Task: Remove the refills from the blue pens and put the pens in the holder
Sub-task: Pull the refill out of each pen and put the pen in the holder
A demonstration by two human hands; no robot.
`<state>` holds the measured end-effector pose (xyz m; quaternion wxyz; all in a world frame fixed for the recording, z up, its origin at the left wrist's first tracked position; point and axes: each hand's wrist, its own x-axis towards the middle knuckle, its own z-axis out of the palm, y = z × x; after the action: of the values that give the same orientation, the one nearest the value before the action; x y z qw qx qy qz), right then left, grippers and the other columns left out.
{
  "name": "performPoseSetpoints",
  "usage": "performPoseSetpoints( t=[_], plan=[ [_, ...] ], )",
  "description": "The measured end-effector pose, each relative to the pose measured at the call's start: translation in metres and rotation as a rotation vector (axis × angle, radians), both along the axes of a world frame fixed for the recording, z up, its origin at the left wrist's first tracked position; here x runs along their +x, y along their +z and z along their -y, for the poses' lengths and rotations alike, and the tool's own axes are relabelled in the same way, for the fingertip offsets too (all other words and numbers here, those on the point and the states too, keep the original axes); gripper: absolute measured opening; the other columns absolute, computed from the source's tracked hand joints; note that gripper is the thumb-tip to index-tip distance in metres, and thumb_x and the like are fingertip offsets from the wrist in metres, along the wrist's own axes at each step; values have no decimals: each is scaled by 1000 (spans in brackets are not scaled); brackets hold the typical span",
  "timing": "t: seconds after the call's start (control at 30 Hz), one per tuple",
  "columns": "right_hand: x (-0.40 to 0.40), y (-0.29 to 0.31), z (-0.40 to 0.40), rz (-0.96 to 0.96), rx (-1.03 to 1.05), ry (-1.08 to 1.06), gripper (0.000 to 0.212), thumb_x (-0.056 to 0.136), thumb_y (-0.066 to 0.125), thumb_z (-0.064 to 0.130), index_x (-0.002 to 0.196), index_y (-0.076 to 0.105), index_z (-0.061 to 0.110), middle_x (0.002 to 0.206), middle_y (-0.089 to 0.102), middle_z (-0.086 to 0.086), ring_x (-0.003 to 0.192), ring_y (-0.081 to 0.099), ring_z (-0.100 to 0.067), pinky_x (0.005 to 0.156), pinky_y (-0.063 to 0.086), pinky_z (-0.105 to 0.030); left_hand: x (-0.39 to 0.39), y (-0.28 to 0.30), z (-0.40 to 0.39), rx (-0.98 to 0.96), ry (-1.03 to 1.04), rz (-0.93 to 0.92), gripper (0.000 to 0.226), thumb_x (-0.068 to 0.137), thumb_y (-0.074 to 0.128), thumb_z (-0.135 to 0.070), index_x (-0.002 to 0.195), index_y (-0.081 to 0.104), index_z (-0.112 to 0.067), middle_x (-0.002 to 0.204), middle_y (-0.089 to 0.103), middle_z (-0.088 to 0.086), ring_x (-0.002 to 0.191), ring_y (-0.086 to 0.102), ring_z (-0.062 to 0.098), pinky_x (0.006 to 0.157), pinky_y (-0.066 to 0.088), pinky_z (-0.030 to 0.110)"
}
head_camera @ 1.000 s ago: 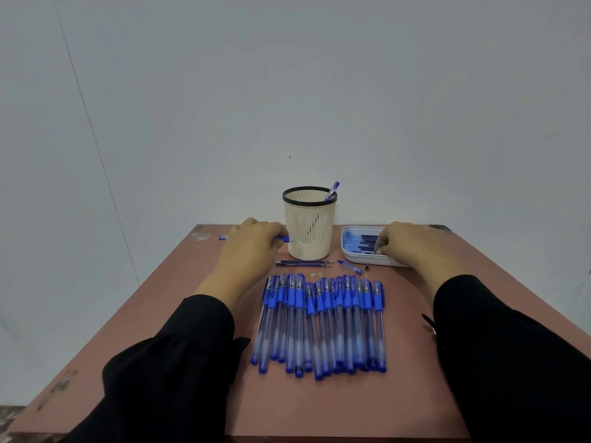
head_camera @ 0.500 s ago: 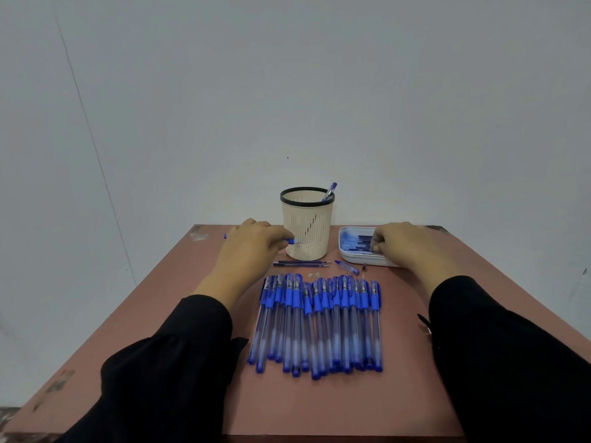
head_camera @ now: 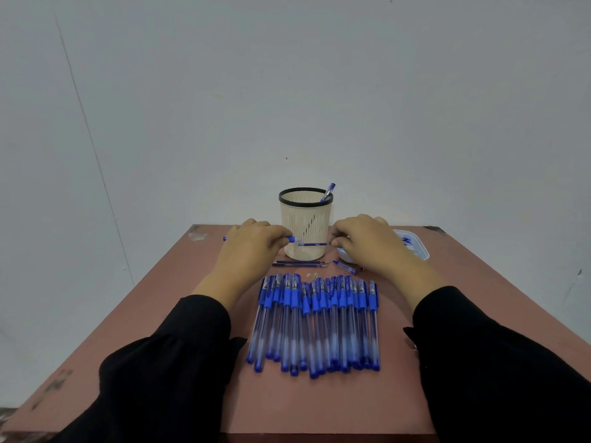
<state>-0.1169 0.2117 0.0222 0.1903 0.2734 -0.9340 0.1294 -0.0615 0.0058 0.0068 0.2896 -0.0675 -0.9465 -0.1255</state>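
Observation:
My left hand (head_camera: pixel 252 247) grips a blue pen (head_camera: pixel 292 240) held level in front of the cream mesh holder (head_camera: pixel 305 230). A thin refill (head_camera: pixel 315 244) sticks out of the pen's right end, and my right hand (head_camera: pixel 364 243) pinches its tip. One blue pen (head_camera: pixel 328 191) leans inside the holder. Several capped blue pens (head_camera: pixel 315 324) lie in a row on the brown table (head_camera: pixel 166 314). Two loose refills (head_camera: pixel 300 263) and a small pen part (head_camera: pixel 344 267) lie just in front of the holder.
A white tray (head_camera: pixel 414 247) with blue pieces sits at the back right, partly hidden by my right hand. Tiny bits (head_camera: pixel 312 275) lie above the pen row. A pale wall stands right behind the table's far edge.
My right hand left the tray and moved left to the pen in my left hand. It now pinches the refill sticking out of that pen.

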Motion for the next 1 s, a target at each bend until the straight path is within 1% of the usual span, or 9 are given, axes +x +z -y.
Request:
performPoseSetpoints(
  t=[0.2, 0.4, 0.57, 0.83, 1.0],
  plan=[
    [-1, -2, -1, -10, -47, -49, 16, 97, 50, 25, 101, 66, 24, 103, 68, 6, 101, 56, -18, 88, 34, -37, 0, 0, 0, -4, -15, 5, 27, 98, 44, -33, 117, 64, -30, 97, 66, -5, 96, 50, 16, 84, 38, 33],
    [0, -2, 0, -14, -50, -39, 17, 97, 50, 25, 101, 66, 23, 101, 69, 5, 100, 56, -18, 90, 35, -37, -1, -2, 1, -11, 1, -7, 28, 98, 44, -36, 116, 64, -31, 97, 66, -7, 94, 49, 14, 79, 34, 30],
    [0, -2, -1, -14, -56, -34, 17, 97, 50, 25, 102, 66, 23, 102, 69, 6, 100, 57, -17, 90, 35, -37, -1, -1, 0, -17, 10, -9, 29, 98, 42, -35, 118, 63, -30, 98, 66, -6, 95, 49, 15, 79, 33, 29],
    [-1, -2, -1, -3, -56, -39, 16, 97, 50, 26, 101, 66, 24, 101, 69, 7, 100, 57, -17, 89, 34, -38, -1, -1, 1, -15, 17, -4, 30, 99, 42, -35, 118, 63, -29, 98, 67, -4, 95, 51, 17, 83, 38, 33],
    [-1, -2, -1, 13, -55, -47, 16, 97, 50, 25, 99, 66, 25, 100, 69, 8, 99, 57, -16, 88, 34, -37, -2, -1, 2, 14, 13, -19, 28, 98, 43, -35, 116, 64, -29, 96, 68, -4, 94, 51, 18, 82, 39, 34]
  ],
)
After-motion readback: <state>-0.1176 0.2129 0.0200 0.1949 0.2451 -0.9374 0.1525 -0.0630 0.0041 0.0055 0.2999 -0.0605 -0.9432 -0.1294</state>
